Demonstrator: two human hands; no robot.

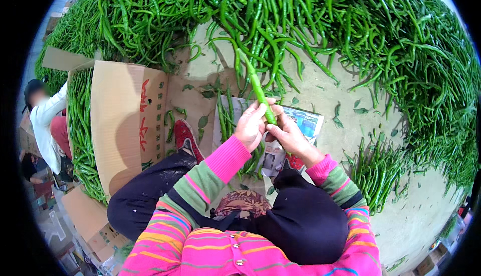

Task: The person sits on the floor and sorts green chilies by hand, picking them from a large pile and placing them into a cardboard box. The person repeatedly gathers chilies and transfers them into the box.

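Both my hands meet in front of me around one long, pale green chili pepper (254, 78), whose thin end points away from me toward the heap. My left hand (251, 122) grips its near part from the left. From the right, the fingers and thumb of my right hand (286, 128) close on its near end. Beneath my hands lie sheets of printed paper (303, 121), with a few chili peppers (224, 116) on the left of them. Just beyond is the huge heap of long green chili peppers (278, 20). My hands partly hide the paper.
A cardboard box (116, 125) packed with chili peppers stands at my left, its flap bearing writing. A small bunch of peppers (375, 174) lies at my right. Loose leaves (361, 110) dot the floor (409, 223). Another person (47, 122) sits beyond the box.
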